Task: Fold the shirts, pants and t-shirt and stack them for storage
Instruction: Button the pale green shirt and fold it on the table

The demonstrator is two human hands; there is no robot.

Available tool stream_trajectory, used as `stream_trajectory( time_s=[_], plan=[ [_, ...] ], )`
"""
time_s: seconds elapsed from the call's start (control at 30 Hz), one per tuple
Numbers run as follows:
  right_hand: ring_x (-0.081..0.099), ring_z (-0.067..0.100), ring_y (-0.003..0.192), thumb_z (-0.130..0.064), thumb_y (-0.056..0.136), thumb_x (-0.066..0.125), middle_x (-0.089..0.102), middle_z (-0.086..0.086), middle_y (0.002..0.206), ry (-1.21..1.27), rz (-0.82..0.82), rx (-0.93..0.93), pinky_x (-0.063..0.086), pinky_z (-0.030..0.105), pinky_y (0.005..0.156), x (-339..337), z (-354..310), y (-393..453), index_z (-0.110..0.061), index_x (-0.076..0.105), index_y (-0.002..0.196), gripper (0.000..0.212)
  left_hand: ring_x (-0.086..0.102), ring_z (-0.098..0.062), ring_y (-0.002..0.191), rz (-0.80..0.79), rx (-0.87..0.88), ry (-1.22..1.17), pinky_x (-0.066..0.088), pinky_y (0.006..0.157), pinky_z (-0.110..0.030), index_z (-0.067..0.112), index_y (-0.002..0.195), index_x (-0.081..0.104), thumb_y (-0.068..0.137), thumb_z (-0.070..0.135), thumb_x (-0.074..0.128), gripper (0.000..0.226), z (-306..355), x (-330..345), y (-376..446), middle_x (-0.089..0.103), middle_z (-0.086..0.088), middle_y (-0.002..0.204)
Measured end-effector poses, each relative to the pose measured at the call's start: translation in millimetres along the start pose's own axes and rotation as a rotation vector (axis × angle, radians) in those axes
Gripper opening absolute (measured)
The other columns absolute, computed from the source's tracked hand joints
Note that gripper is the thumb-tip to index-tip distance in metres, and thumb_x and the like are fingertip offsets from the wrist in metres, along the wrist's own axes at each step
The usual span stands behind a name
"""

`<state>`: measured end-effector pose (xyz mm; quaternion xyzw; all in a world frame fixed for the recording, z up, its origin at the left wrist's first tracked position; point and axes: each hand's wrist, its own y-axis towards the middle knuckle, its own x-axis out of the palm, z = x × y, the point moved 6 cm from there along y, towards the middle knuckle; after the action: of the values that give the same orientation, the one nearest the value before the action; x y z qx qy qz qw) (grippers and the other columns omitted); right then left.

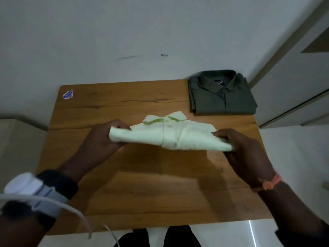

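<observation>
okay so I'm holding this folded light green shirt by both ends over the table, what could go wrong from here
Two risks, judging from the head view:

1. The light green shirt is gripped only at its ends by the left hand and right hand, so its unsupported middle may sag and the fold come undone.

2. The dark green shirt lies at the wooden table's far right corner, seemingly overhanging the far edge; stacking on it carelessly could push it off.

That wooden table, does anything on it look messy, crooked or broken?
Mostly tidy. The dark green shirt is neatly folded, but it overhangs the far right corner of the table. A dark crack-like line runs along the wood near the far edge. The pale green shirt is held by both hands.
</observation>
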<state>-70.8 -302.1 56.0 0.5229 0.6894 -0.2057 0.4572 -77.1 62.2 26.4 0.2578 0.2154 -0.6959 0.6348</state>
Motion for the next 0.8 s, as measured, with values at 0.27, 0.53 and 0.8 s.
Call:
stream_trajectory(
  time_s=[0.27,0.53,0.8],
  plan=[
    [0.055,0.041,0.131,-0.009,0.080,0.048,0.046,0.016,0.153,-0.252,-0.381,0.007,0.019,0.045,0.122,130,64,-164,-0.015,0.056,0.133,0.054,0.055,-0.023,0.139,-0.509,0.157,0.476,0.041,0.109,-0.032,0.039,0.136,0.057,0.110,0.041,0.034,0.035,-78,129,-126,0.059,0.003,0.149],
    [0.034,0.038,0.147,-0.035,0.099,0.046,0.041,0.016,0.156,-0.079,-0.116,0.222,0.027,0.059,0.117,115,42,-129,-0.013,0.057,0.139,0.048,0.034,-0.036,0.148,0.003,-0.119,0.378,0.028,0.120,-0.049,0.007,0.148,0.054,0.099,0.036,0.041,0.058,-49,135,-107,0.039,-0.021,0.160],
    [-0.002,0.036,0.156,-0.079,0.092,0.030,-0.003,0.017,0.169,-0.297,-0.333,0.349,0.008,0.062,0.123,196,62,-80,-0.022,0.007,0.163,0.094,0.006,-0.042,0.159,-0.171,-0.160,0.643,0.010,0.122,-0.069,0.028,0.166,0.019,0.089,0.087,0.033,0.098,-73,193,-69,0.007,-0.010,0.174]
  ],
)
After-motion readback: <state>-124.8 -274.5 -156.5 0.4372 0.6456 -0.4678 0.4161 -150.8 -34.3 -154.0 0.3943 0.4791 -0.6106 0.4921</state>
